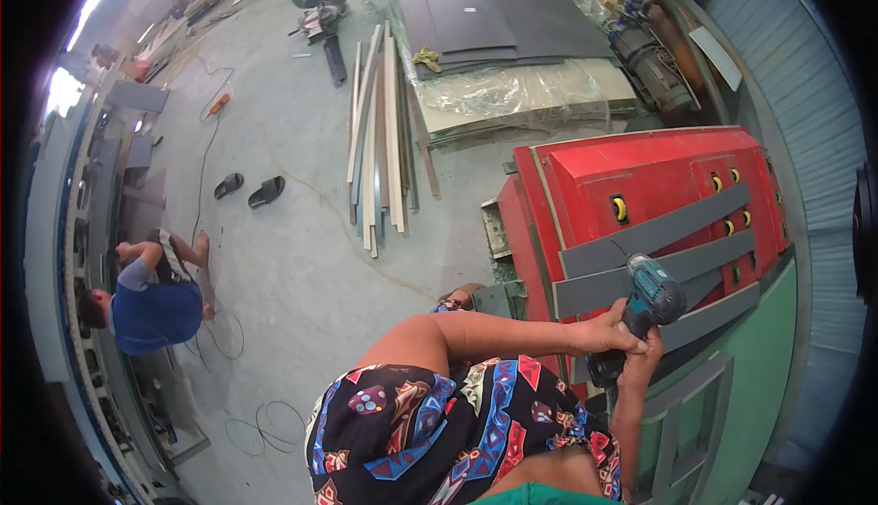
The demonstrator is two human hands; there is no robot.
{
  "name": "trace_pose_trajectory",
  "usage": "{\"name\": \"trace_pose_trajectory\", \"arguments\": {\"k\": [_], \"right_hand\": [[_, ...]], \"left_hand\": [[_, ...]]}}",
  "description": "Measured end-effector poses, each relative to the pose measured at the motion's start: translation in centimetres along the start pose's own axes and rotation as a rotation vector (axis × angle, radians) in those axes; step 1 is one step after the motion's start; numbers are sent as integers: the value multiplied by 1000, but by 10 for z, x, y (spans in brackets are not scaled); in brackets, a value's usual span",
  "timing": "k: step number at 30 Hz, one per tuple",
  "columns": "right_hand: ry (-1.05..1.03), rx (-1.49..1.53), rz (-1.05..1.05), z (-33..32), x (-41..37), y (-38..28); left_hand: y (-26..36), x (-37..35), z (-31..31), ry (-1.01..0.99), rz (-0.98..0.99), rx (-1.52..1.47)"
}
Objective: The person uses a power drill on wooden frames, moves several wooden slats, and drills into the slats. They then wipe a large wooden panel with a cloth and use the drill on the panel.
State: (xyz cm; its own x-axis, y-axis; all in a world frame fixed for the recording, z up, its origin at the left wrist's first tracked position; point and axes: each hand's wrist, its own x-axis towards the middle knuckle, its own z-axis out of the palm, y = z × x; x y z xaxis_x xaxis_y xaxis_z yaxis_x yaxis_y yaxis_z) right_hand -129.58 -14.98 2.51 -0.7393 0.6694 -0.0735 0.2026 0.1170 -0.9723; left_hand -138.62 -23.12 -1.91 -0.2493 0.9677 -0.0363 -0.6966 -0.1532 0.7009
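A teal and black cordless drill [655, 291] is held over a red cabinet-like casing, its thin bit pointing away from me. My left hand [604, 331] is closed around the drill's handle from the left side. My right hand [643, 359] is closed on the same handle, close against the left; fingers of both partly hide it. The drill's dark battery base [604, 368] shows below the hands. Under the drill, several flat grey strips [655, 229] lie across the red casing [585, 171], which has yellow-marked recesses.
A grey frame [681, 423] lies on a green panel [777, 322] at right. Long bars [380, 139] lie on the floor beside stacked dark sheets [494, 11]. Sandals [265, 192] and cables [265, 427] are on the floor. Another person [155, 313] crouches at left.
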Motion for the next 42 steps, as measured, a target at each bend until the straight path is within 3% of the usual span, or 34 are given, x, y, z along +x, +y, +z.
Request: {"name": "trace_pose_trajectory", "arguments": {"k": [3,5,10,22,26,28,30,32,36,42], "right_hand": [[34,-111,19,1,10,-8],[81,-166,-4,-6,18,0],[199,-28,-33,-18,-9,-17],[354,51,-13,-33,-3,-26],[387,73,-38,-41,9,-30],[429,309,24,-49,21,-36],[471,316,-22,-59,38,-48],[490,326,100,-73,55,-57],[558,320,38,-97,91,-57],[626,320,-14,-115,141,-45]], "left_hand": [[3,14,-2,55,3,71],[14,23,-2,46,-122,134],[23,19,35,-61,-137,18],[31,52,45,-221,-294,-11],[33,69,38,-307,-238,55],[42,76,32,-376,-186,119],[53,72,23,-341,-179,184],[81,57,12,-226,-182,219],[101,25,-48,20,-153,272],[100,-25,-120,329,-132,307]]}}
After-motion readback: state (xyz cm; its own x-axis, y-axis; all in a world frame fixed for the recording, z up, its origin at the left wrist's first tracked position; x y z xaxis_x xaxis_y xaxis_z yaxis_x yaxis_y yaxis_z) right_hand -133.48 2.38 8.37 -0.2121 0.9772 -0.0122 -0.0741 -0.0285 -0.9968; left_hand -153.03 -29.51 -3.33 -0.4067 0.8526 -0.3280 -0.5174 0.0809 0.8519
